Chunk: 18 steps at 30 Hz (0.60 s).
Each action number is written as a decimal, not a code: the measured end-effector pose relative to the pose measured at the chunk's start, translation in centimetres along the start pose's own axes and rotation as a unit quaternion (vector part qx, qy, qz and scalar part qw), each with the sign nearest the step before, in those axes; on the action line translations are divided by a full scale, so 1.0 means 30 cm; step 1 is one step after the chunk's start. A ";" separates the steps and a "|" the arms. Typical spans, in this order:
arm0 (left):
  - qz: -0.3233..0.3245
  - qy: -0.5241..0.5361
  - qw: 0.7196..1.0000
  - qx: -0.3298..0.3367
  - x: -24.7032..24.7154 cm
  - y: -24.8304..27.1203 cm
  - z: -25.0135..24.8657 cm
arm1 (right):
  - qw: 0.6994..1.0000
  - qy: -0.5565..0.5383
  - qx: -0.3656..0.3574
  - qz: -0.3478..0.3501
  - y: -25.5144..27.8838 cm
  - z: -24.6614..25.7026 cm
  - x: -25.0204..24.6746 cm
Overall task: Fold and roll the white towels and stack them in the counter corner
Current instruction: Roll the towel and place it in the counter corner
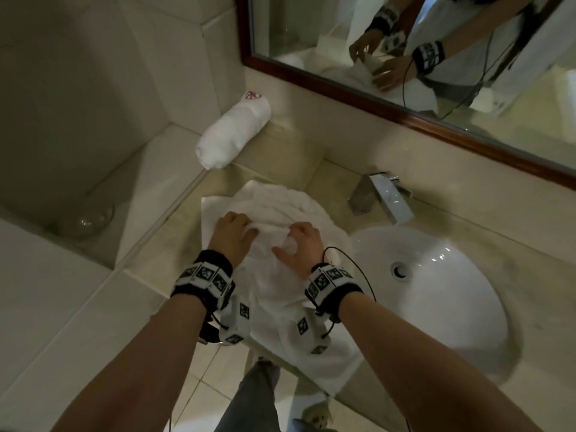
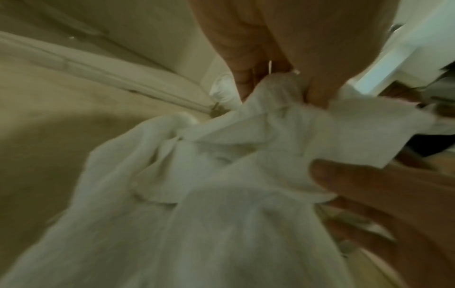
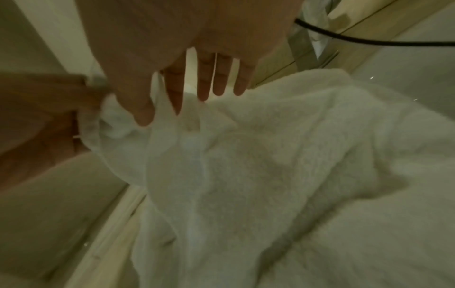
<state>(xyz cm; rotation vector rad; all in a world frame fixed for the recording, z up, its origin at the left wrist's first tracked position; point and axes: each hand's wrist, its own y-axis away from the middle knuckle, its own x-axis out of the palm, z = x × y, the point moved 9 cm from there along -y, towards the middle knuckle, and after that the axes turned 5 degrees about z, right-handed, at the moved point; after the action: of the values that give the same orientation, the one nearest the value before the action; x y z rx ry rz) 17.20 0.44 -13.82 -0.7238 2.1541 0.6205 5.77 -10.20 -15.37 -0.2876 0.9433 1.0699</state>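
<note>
A loose white towel (image 1: 280,207) lies crumpled on the beige counter (image 1: 168,244) left of the basin, its near end hanging over the front edge. My left hand (image 1: 246,229) pinches a bunched fold of it between thumb and fingers; the left wrist view shows that pinch (image 2: 283,83) on the towel (image 2: 221,214). Close beside it, my right hand (image 1: 293,238) holds the same fold, thumb on top; in the right wrist view the hand (image 3: 160,113) has the cloth (image 3: 270,175) between thumb and forefinger. One rolled white towel (image 1: 232,135) lies in the counter's far corner.
A white oval basin (image 1: 486,307) sits to the right, with a chrome tap (image 1: 380,194) behind it. A wood-framed mirror (image 1: 389,110) runs along the back wall. A clear glass bowl (image 1: 93,219) stands on the lower ledge to the left.
</note>
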 end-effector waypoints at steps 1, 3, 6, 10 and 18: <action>-0.014 0.026 0.999 0.026 -0.023 0.019 -0.061 | 1.000 0.007 0.006 0.006 0.017 0.013 -0.021; -0.037 0.055 0.996 0.058 -0.064 0.063 -0.193 | 0.998 -0.059 0.007 0.021 0.063 0.027 -0.055; -0.071 0.064 0.992 0.084 -0.107 0.132 -0.396 | 0.961 -0.269 0.033 0.058 0.171 0.017 -0.093; -0.077 0.117 0.983 0.120 -0.114 0.236 -0.647 | 0.940 -0.331 0.067 -0.046 0.313 -0.083 -0.261; 0.070 0.003 0.990 0.121 0.077 0.347 -0.916 | 0.955 -0.229 0.093 -0.165 0.649 -0.346 -0.651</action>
<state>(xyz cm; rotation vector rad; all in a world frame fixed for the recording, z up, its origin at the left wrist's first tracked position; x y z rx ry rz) -4.97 -10.00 2.55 -0.4481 2.2506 0.4184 -18.95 -19.18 -2.06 -0.0316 0.5471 0.6888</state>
